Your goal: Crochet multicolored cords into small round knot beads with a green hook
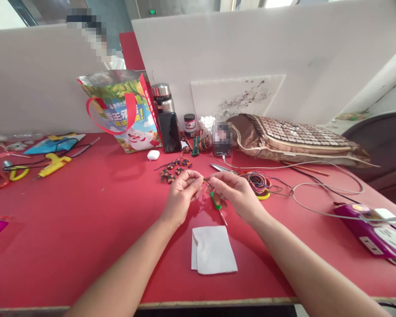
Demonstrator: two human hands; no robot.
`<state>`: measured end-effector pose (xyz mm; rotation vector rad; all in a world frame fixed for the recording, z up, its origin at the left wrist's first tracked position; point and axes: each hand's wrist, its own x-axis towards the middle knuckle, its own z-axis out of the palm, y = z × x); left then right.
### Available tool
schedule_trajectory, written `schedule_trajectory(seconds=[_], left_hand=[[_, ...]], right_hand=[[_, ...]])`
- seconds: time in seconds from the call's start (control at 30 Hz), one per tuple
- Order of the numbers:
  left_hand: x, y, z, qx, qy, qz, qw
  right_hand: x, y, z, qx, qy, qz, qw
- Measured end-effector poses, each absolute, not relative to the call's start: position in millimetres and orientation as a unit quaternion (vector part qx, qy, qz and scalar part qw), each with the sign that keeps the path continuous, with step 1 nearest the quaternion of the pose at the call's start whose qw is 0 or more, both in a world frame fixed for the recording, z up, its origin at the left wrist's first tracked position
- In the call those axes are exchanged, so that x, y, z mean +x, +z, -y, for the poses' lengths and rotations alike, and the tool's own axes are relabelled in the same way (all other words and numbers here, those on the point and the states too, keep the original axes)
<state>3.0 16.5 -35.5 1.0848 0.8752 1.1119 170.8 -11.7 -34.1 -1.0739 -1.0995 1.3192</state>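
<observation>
Thin coloured cords (pixel 203 200) run between my two hands, above the middle of the red table. My left hand (pixel 185 191) is closed in a pinch on them, with loose red and purple ends hanging below. From the other side my right hand (pixel 232 191) pinches a dark strand between thumb and forefinger. Under its curled fingers is a green-handled tool (pixel 215 200) with a thin metal shaft; I cannot tell whether those fingers hold it or it lies on the table. Several dark and orange knotted cord pieces (pixel 171 169) lie just beyond my left hand.
Nearest me lies a folded white cloth (pixel 214 250). Scissors (pixel 222 168) and a coil of cord (pixel 255 182) sit past my right hand. Phones, a jar (pixel 189 124) and a bag (pixel 122 114) stand behind. A yellow glue gun (pixel 54 164) is left; a purple power strip (pixel 372 226) right.
</observation>
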Motion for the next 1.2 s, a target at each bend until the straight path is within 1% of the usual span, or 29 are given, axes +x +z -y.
schedule_trajectory(seconds=[0.1,0.23,0.5,0.67,0.87,1.07,1.2], left_hand=[[4,-35,-14,0.483,0.484,-0.385,0.620],[6,-35,-12,0.492,0.475,-0.394,0.614],[7,-35,-14,0.472,0.483,-0.413,0.610],[9,-34,-13,0.449,0.494,-0.418,0.616],[10,-35,-13,0.408,0.495,-0.412,0.648],[9,-39,-15,0.375,0.491,-0.406,0.673],[15,-37,-8,0.379,0.490,-0.403,0.674]], right_hand=[[167,-34,13,-0.439,0.588,0.420,0.534],[167,-36,12,-0.440,0.594,0.389,0.549],[165,-34,15,-0.411,0.644,0.340,0.548],[166,-36,16,-0.400,0.647,0.343,0.552],[164,-37,17,-0.390,0.649,0.337,0.560],[161,-38,18,-0.398,0.642,0.359,0.548],[158,-39,19,-0.413,0.621,0.343,0.571]])
